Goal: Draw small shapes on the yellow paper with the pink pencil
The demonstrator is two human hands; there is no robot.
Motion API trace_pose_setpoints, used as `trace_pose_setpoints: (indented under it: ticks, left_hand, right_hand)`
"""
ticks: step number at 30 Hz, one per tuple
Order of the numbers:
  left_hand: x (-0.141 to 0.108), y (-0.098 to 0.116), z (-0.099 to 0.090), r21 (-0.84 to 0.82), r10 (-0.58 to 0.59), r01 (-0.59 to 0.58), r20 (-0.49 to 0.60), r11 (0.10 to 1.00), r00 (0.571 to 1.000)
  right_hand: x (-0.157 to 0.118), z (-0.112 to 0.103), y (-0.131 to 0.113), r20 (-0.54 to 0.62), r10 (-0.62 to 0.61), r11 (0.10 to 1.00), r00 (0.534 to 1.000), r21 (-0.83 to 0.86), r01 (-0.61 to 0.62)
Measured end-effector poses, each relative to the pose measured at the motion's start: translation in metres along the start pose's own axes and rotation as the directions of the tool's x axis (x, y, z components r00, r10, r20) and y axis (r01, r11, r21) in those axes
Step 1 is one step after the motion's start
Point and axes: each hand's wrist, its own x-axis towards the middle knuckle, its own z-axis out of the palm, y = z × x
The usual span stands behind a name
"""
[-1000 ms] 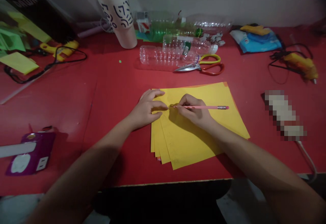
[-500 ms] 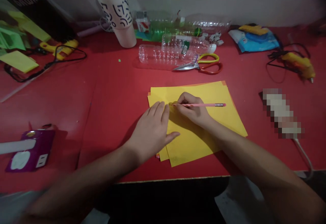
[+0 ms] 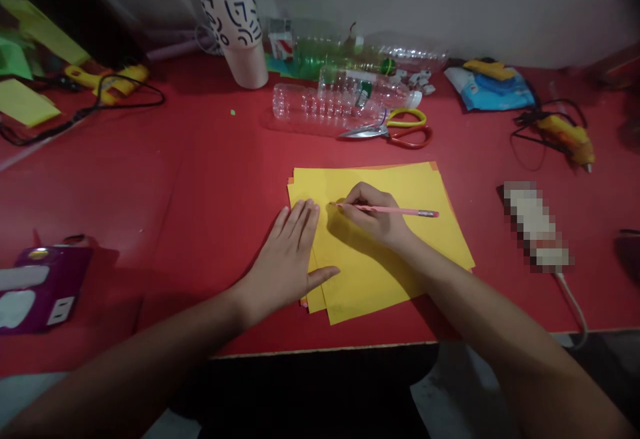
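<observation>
Several sheets of yellow paper (image 3: 370,279) lie in a slightly fanned stack on the red table, with orange edges peeking out beneath. My right hand (image 3: 377,216) grips a pink pencil (image 3: 400,210), its tip at the paper's upper left part and its eraser end pointing right. Flat along the stack's left edge rests my left hand (image 3: 287,252), fingers stretched and thumb out over the paper. Beyond the paper lie scissors (image 3: 385,131) with one yellow and one red handle.
Clear plastic bottles (image 3: 320,104) lie behind the scissors, near a white tumbler (image 3: 235,26). Yellow glue guns with black cords sit left (image 3: 113,86) and right (image 3: 567,138). A blue packet (image 3: 493,89), a blurred-out corded object (image 3: 537,226) and a purple box (image 3: 60,286) are also on the table.
My left hand has slid left, away from the pencil tip, uncovering more of the paper's left side. The pencil tip has shifted slightly left, and the view has moved a little.
</observation>
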Motion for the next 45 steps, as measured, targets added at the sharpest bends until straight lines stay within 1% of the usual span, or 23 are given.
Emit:
trace_pose_setpoints:
  ticks: [2,4,9,13,23,27,31,34,38,42,45]
  left_hand:
    - [0.0,-0.003,-0.004,-0.069,-0.005,0.006,0.014,0.998,1.0]
    - [0.002,-0.007,-0.009,-0.096,-0.016,0.02,0.045,0.995,0.999]
    - [0.01,-0.013,-0.021,-0.061,-0.027,0.033,0.087,0.998,0.996]
    - [0.014,-0.014,-0.026,-0.036,-0.017,0.021,0.095,0.999,0.995]
    - [0.013,-0.014,-0.022,0.0,-0.009,0.009,0.094,1.0,0.996]
    - [0.011,-0.01,-0.021,0.034,0.011,-0.015,0.113,0.999,0.994]
    - [0.009,-0.005,-0.02,0.064,0.007,-0.016,0.139,0.998,0.99]
    - [0.008,-0.003,-0.019,0.062,0.011,-0.018,0.125,0.998,0.992]
    - [0.009,-0.002,-0.019,0.048,0.057,-0.063,0.117,0.997,0.991]
    - [0.009,-0.001,-0.018,0.049,0.07,-0.078,0.151,0.996,0.986]
    - [0.009,0.001,-0.017,0.037,0.063,-0.069,0.147,0.997,0.987]
  right_hand:
    - [0.001,0.0,0.001,0.007,0.014,1.0,1.0,0.016,-0.014]
    - [0.001,-0.001,0.0,0.013,0.022,0.999,1.0,0.031,-0.023]
    - [0.001,-0.003,-0.003,0.021,0.01,0.999,1.0,0.047,-0.011]
    - [0.001,-0.003,-0.005,0.018,0.014,0.999,1.0,0.038,-0.015]
    - [0.0,-0.005,-0.007,0.015,0.009,1.0,1.0,0.011,-0.009]
    - [-0.001,-0.006,-0.009,0.021,0.011,1.0,1.0,0.003,-0.011]
    - [-0.001,-0.007,-0.011,0.013,-0.017,1.0,1.0,-0.001,0.017]
    - [-0.001,-0.007,-0.01,0.012,-0.027,1.0,1.0,0.009,0.027]
    - [-0.001,-0.007,-0.009,0.02,-0.052,0.998,0.998,0.027,0.051]
    - [-0.002,-0.008,-0.01,0.031,-0.03,0.999,0.999,0.03,0.03]
    - [-0.002,-0.008,-0.011,0.034,-0.015,1.0,0.999,0.023,0.014]
